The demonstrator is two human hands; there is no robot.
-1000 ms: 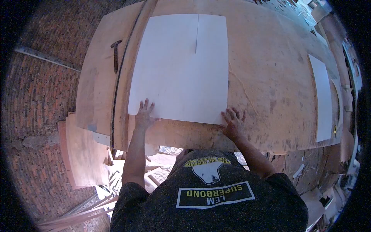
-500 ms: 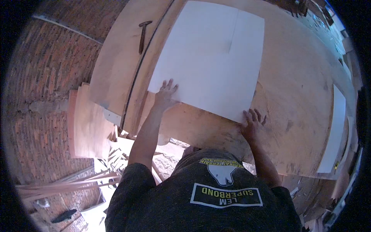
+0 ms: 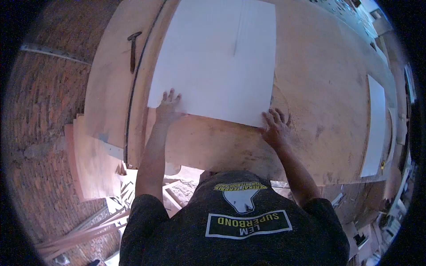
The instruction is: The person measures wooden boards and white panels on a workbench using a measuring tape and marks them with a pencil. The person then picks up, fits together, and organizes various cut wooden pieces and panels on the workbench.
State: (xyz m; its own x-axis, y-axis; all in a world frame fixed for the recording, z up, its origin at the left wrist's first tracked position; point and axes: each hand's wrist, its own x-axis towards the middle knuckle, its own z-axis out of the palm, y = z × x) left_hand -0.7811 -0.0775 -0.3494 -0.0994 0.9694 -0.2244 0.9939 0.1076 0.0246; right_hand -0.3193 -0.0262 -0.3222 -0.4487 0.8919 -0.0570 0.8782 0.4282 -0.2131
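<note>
and there, had the left hand [image 3: 169, 108] on the white panel [image 3: 215, 62], fingers apart, by its near left corner! had the right hand [image 3: 276, 128], fingers apart too, at the near right corner. had the panel flat on the wooden tabletop [image 3: 324, 97], in from the near edge, right of a dark strip [image 3: 136, 75]. had a hammer [image 3: 132, 52] toward the left edge, a narrow white piece [image 3: 375, 128] by the right edge.
</note>
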